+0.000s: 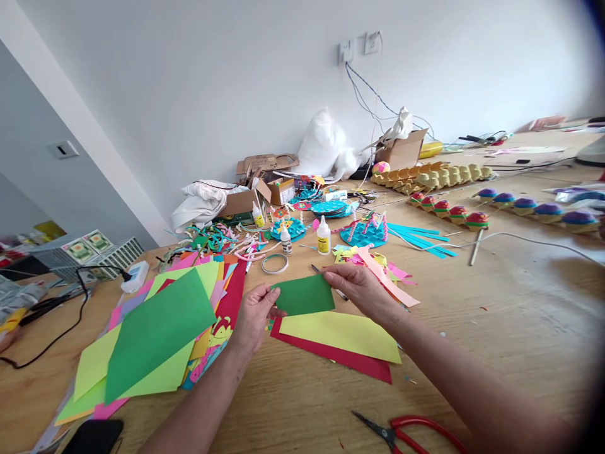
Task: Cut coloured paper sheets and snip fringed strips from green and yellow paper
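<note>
A small green paper rectangle (305,296) is held up between my two hands. My left hand (255,312) pinches its left edge with thumb and fingers. At its upper right corner, my right hand (352,284) grips it the same way. Below the paper lie a yellow paper strip (340,334) and a red paper strip (340,359), partly overlapping on the table. Scissors with red handles (397,432) rest near the front edge, blades parted. To the left, a large green sheet (161,334) tops a pile of coloured paper.
Glue bottles (324,236), a tape roll (275,264) and blue crafted pieces (363,233) stand behind my hands. Paper scraps (387,271) and blue strips (420,236) lie to the right. Painted egg-carton rows (449,211) sit farther back. A phone (94,436) is at front left.
</note>
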Action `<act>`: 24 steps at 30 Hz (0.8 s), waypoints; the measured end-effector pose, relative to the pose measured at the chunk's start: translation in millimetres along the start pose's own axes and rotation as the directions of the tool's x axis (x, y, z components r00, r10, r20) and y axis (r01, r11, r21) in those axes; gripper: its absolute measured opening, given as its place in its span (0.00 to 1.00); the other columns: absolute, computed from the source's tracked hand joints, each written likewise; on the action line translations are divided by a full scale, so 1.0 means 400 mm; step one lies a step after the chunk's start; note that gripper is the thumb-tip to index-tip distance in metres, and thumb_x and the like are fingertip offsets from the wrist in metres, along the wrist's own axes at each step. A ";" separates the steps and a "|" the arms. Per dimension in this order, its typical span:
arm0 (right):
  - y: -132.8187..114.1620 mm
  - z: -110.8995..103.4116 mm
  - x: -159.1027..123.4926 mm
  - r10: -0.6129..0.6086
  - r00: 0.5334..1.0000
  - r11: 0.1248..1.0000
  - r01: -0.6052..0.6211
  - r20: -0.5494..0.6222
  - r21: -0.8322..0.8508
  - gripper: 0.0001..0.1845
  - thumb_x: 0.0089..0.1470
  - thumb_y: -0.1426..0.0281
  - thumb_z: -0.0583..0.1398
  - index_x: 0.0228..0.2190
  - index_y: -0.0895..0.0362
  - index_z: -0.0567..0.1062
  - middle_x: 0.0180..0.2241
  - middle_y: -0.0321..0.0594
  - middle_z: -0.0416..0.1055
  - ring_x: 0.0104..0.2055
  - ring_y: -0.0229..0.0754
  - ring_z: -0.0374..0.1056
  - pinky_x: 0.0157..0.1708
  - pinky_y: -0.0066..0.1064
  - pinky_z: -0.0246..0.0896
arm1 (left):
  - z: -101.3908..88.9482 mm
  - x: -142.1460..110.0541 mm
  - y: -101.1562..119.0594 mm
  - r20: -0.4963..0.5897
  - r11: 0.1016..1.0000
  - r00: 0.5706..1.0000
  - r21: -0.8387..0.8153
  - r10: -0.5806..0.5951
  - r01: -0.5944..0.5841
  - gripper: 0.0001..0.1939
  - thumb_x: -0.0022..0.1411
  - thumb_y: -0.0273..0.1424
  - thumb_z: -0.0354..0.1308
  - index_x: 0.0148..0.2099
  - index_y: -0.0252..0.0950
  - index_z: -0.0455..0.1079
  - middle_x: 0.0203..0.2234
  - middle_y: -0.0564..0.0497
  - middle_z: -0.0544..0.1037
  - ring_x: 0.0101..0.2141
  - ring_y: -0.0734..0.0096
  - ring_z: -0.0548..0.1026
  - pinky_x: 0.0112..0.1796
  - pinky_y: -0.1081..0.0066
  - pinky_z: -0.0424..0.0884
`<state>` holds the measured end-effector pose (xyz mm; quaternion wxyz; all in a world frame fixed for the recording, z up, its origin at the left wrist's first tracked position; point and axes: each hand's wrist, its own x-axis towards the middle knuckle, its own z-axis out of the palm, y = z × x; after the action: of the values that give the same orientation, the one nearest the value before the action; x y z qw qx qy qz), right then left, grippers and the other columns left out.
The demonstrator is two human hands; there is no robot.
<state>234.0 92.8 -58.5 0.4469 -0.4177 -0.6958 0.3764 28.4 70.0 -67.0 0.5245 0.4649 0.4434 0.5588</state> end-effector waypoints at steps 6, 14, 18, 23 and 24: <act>0.009 0.005 0.001 -0.019 1.000 0.998 0.020 0.017 -0.061 0.17 0.49 0.63 0.55 0.14 0.57 0.62 0.16 0.29 0.51 0.20 0.33 0.50 0.20 0.26 0.45 | -0.007 0.007 -0.006 -0.001 1.000 1.000 0.021 0.001 -0.001 0.15 0.43 0.38 0.63 0.22 0.32 0.64 0.16 0.60 0.57 0.16 0.84 0.60 0.17 0.78 0.69; 0.002 0.001 0.000 -0.023 1.000 0.991 0.024 0.009 -0.129 0.17 0.48 0.62 0.55 0.15 0.56 0.60 0.16 0.29 0.48 0.20 0.33 0.47 0.19 0.26 0.40 | -0.002 0.003 -0.004 0.026 0.997 1.000 0.081 0.000 -0.002 0.15 0.44 0.39 0.62 0.21 0.32 0.64 0.15 0.60 0.59 0.14 0.84 0.61 0.16 0.79 0.67; 0.009 0.005 0.001 0.006 1.000 0.994 -0.005 0.010 -0.110 0.18 0.50 0.61 0.54 0.15 0.56 0.60 0.16 0.29 0.49 0.20 0.33 0.48 0.19 0.26 0.41 | -0.003 0.003 0.000 0.027 0.991 1.000 0.135 0.015 -0.018 0.17 0.45 0.39 0.61 0.20 0.33 0.60 0.12 0.61 0.58 0.11 0.84 0.61 0.13 0.81 0.59; 0.024 0.013 0.004 0.054 0.991 0.998 -0.049 0.125 -0.041 0.13 0.45 0.61 0.58 0.18 0.56 0.65 0.18 0.31 0.59 0.21 0.33 0.55 0.20 0.25 0.49 | -0.009 0.009 0.005 0.007 0.985 0.999 0.164 0.050 -0.051 0.17 0.48 0.39 0.59 0.20 0.34 0.58 0.10 0.62 0.56 0.10 0.84 0.60 0.12 0.82 0.51; 0.028 0.014 0.005 0.065 0.990 0.997 -0.061 0.129 -0.036 0.14 0.45 0.61 0.58 0.16 0.56 0.64 0.17 0.30 0.59 0.20 0.33 0.55 0.19 0.25 0.49 | -0.010 0.010 0.006 0.005 0.983 0.999 0.175 0.051 -0.051 0.17 0.48 0.39 0.59 0.20 0.34 0.58 0.10 0.62 0.56 0.10 0.85 0.60 0.12 0.82 0.51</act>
<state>231.1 97.8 -69.9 0.3818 -0.4213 -0.7157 0.4055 23.9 74.0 -65.3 0.4672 0.5204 0.4785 0.5310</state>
